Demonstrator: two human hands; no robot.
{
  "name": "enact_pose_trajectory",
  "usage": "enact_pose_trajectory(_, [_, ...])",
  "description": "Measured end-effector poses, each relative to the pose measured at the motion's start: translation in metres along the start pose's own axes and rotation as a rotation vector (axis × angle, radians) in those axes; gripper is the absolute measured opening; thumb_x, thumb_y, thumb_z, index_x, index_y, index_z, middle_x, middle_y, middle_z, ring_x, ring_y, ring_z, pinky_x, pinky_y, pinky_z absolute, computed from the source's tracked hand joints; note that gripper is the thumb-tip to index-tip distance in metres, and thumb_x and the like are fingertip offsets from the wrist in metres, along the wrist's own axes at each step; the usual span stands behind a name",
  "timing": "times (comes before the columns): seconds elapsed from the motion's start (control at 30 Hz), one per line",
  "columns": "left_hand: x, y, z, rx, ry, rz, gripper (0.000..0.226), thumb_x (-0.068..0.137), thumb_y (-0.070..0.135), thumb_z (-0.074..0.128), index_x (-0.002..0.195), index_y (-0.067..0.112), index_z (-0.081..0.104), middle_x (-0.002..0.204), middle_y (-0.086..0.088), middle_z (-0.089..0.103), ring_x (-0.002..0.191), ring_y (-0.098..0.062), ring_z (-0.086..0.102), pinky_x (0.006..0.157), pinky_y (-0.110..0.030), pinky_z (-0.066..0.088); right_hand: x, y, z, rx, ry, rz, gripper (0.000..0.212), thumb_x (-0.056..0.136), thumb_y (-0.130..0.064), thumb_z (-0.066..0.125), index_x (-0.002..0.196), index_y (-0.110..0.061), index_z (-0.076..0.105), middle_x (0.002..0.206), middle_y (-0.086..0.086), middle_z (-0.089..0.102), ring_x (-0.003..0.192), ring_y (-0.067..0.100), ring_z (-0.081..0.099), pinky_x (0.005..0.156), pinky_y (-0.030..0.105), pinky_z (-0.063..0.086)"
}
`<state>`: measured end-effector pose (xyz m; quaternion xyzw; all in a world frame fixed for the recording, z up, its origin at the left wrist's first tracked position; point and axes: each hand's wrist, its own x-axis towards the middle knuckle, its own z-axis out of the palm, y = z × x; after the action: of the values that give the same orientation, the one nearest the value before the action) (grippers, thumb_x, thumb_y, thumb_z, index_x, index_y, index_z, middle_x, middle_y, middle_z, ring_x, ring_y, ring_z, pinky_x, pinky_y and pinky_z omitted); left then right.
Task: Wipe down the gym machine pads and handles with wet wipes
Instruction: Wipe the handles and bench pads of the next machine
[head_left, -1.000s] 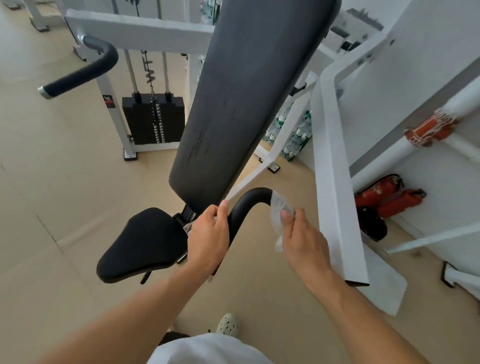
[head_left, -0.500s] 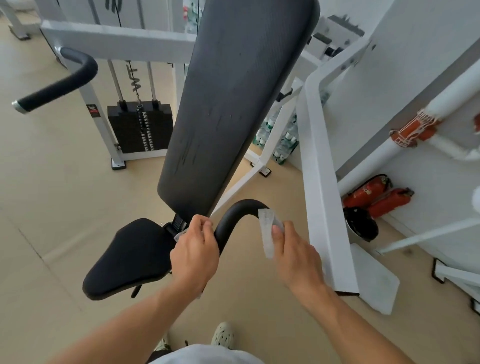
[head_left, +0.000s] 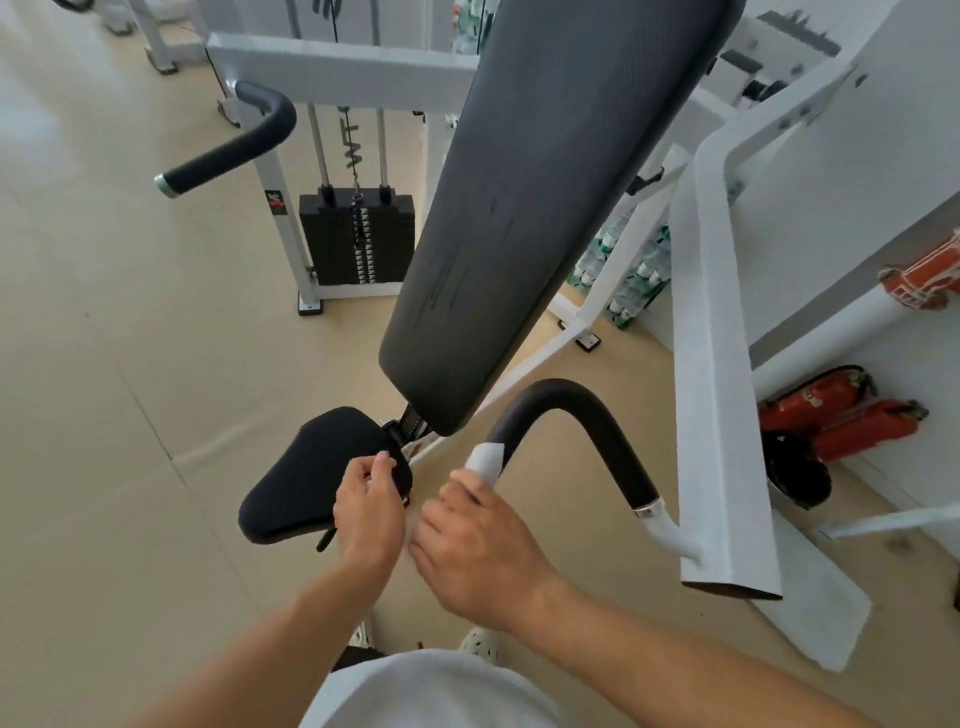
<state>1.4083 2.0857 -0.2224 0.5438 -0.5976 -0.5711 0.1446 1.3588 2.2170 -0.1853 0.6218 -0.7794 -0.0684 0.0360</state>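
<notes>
1. The right hand (head_left: 475, 545) wraps its grip round the lower end of the curved black handle (head_left: 587, 415), pressing a white wipe (head_left: 485, 460) against it; the wipe shows just above the fingers.
2. The left hand (head_left: 369, 512) is at the seat's (head_left: 311, 478) near edge, fingers curled and thumb pinched to them (whether anything is in that grip, I cannot tell).
3. The long back pad (head_left: 545, 208) slopes up above seat and handle.
4. A second handle (head_left: 234, 145) juts out at the upper left, before the weight stack (head_left: 358, 239).
5. Red fire extinguishers (head_left: 836, 415) lie on the floor (head_left: 104, 364) at the right wall.
</notes>
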Motion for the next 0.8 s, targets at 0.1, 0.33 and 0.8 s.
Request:
enact_pose_trajectory(0.1, [0.008,-0.014,-0.025,-0.041,0.051,-0.047,0.025,0.102,0.04,0.047,0.093,0.026,0.066,0.088,-0.006,0.065,0.087,-0.027,0.06,0.081,-0.046,0.048,0.005,0.012,-0.002,-0.014,0.028,-0.121,0.033,0.102,-0.036,0.047,0.084,-0.019,0.068,0.08,0.003,0.064,0.083,0.024,0.057,0.095,0.042,0.041])
enact_pose_trajectory(0.33, [0.002,-0.006,-0.051,-0.141,0.068,-0.019,0.028,0.105,0.03,0.047,0.095,0.014,0.067,0.077,-0.008,0.054,0.071,-0.018,0.05,0.066,-0.032,0.04,0.034,0.118,-0.049,0.06,-0.067,0.414,0.058,0.108,-0.046,0.018,0.079,-0.023,0.063,0.076,-0.004,0.058,0.075,0.022,0.057,0.067,0.036,0.042])
enact_pose_trajectory(0.8, [-0.025,-0.024,-0.078,-0.189,0.026,-0.022,0.031,0.102,0.035,0.054,0.082,0.017,0.07,0.065,0.001,0.052,0.07,-0.019,0.053,0.086,-0.043,0.054,0.079,0.118,-0.068,0.08,-0.568,0.556,0.029,0.096,-0.04,0.045,0.084,-0.022,0.064,0.082,0.001,0.064,0.077,0.018,0.06,0.072,0.033,0.048])
